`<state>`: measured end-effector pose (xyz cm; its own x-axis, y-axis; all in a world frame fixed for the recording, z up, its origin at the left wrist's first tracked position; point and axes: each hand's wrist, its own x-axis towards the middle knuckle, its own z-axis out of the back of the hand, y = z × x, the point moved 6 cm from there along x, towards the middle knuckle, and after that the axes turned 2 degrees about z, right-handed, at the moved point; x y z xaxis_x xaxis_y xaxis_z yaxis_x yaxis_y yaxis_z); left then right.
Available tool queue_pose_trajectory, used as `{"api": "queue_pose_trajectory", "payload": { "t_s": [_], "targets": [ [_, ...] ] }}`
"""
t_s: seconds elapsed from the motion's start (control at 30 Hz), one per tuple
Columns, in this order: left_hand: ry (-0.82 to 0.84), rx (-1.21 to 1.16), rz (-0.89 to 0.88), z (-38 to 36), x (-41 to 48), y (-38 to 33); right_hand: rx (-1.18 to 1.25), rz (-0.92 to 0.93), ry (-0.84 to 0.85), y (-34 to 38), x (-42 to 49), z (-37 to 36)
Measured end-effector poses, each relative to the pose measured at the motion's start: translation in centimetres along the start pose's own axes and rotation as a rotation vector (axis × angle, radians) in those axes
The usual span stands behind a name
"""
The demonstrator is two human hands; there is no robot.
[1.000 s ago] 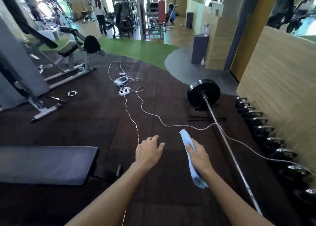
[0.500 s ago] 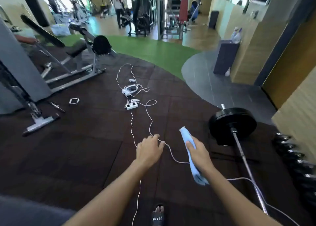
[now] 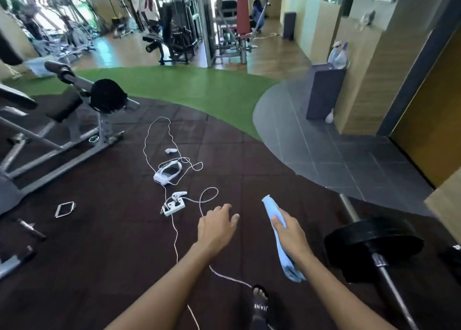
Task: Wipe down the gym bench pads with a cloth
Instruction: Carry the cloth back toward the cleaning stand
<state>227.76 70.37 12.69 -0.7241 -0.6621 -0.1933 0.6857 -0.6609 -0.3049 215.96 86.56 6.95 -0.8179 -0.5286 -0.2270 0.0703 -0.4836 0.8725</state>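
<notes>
My right hand (image 3: 289, 232) grips a folded light-blue cloth (image 3: 273, 211), which sticks out above my fingers and hangs below my wrist. My left hand (image 3: 215, 226) floats beside it over the dark rubber floor, fingers relaxed and holding nothing. An adjustable gym bench (image 3: 59, 105) with black pads and a grey steel frame stands at the far left, well away from both hands. The flat bench pad near me is out of view.
White cables, a power strip (image 3: 174, 206) and a white headset (image 3: 167, 173) lie on the floor ahead. A barbell with a black plate (image 3: 374, 237) lies at right. My sandalled foot (image 3: 260, 302) shows below. Weight machines and people fill the background.
The view has swung up and left as I step forward. The flat bench pad dropped out of view and the barbell plate slid toward the lower right. Both hands keep their pose.
</notes>
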Motion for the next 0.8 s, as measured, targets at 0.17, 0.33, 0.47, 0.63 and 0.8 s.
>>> {"api": "queue_pose_trajectory", "payload": {
  "t_s": [0.17,0.33,0.47,0.63,0.8],
  "targets": [
    [-0.031,0.008,-0.001,3.7,20.1,-2.9,-0.007,0.028,-0.020,5.9,20.1,0.9],
    [-0.015,0.003,-0.026,7.8,36.2,-6.7,-0.024,0.029,-0.042,12.5,36.0,3.4],
    [-0.006,-0.006,-0.058,9.5,50.4,-9.5,-0.056,0.021,-0.071,15.7,49.5,4.5],
    [0.000,-0.004,-0.121,11.3,70.0,-12.7,-0.079,0.031,-0.141,19.1,68.1,5.4],
    [0.035,0.049,-0.200,14.5,88.1,-18.0,-0.041,-0.028,-0.224,23.3,84.7,8.3]
  ]
}}
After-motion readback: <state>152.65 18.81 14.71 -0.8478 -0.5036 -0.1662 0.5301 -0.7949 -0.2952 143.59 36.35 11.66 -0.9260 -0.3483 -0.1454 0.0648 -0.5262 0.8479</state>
